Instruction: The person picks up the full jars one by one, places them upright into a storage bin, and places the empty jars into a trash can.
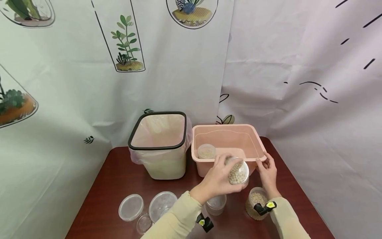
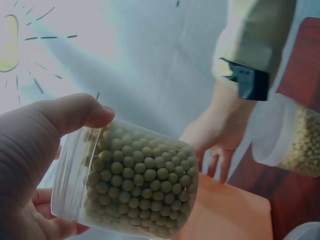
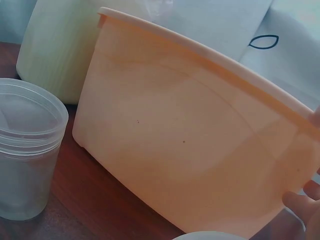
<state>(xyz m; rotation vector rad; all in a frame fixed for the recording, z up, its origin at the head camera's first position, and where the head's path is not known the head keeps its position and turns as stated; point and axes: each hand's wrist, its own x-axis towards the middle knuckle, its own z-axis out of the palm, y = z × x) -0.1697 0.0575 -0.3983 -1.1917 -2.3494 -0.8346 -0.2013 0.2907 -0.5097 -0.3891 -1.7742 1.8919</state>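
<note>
My left hand (image 1: 219, 177) holds a clear plastic jar (image 1: 238, 173) tilted above the front rim of a pink plastic bin (image 1: 201, 168). Pale, round, pea-like balls (image 2: 145, 175) fill much of the jar in the left wrist view, with the thumb over its upper side. My right hand (image 1: 267, 171) grips the bin's front right corner; in the right wrist view some of its fingers (image 3: 300, 204) show at the right edge. Inside the bin, at its left, stands a lidded round tub (image 1: 207, 151) with pale contents. Another jar of pale beans (image 1: 257, 202) stands below the right wrist.
A lined trash can (image 1: 165, 166) with a black rim stands left of the bin. On the dark red table (image 1: 102, 196) are a round lid (image 1: 131, 207), a larger clear container (image 1: 162, 204), a small clear piece (image 1: 144, 223) and a clear tub (image 1: 216, 204). Printed cloth hangs behind.
</note>
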